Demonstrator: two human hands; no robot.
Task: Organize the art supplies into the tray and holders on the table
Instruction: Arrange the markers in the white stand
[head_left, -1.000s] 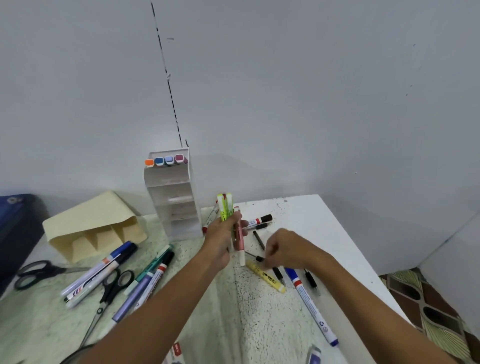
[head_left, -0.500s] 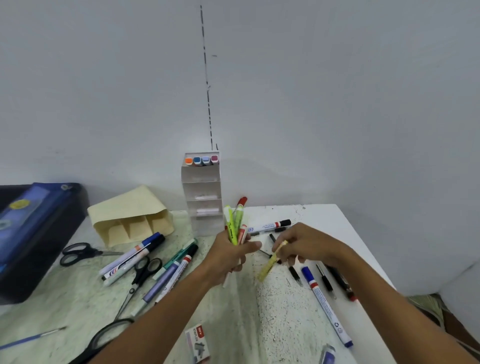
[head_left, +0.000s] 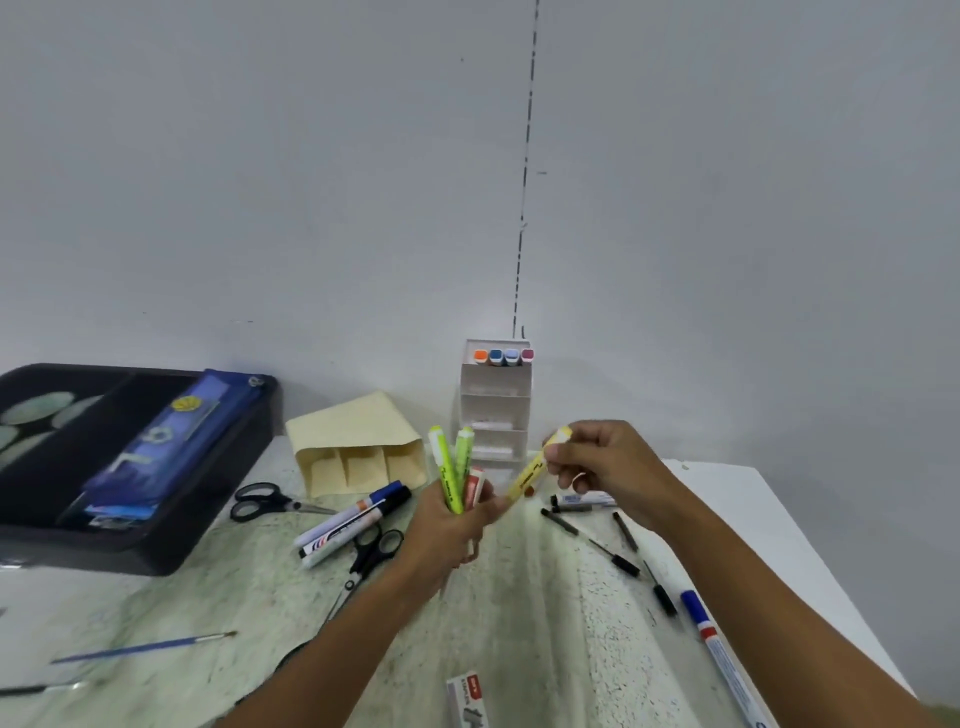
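Above speckled tabletop (head_left: 545, 613), right hand (head_left: 605, 470) pinches slim yellow highlighter (head_left: 535, 470).

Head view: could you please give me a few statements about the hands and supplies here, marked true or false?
1. The left hand grips two green highlighters. True.
2. The right hand is empty. False: it pinches a yellow highlighter.
3. The white tiered marker holder stands against the wall with coloured caps in its top tier. True.
4. Both pairs of black-handled scissors lie inside the black plastic tray. False: they lie on the table.
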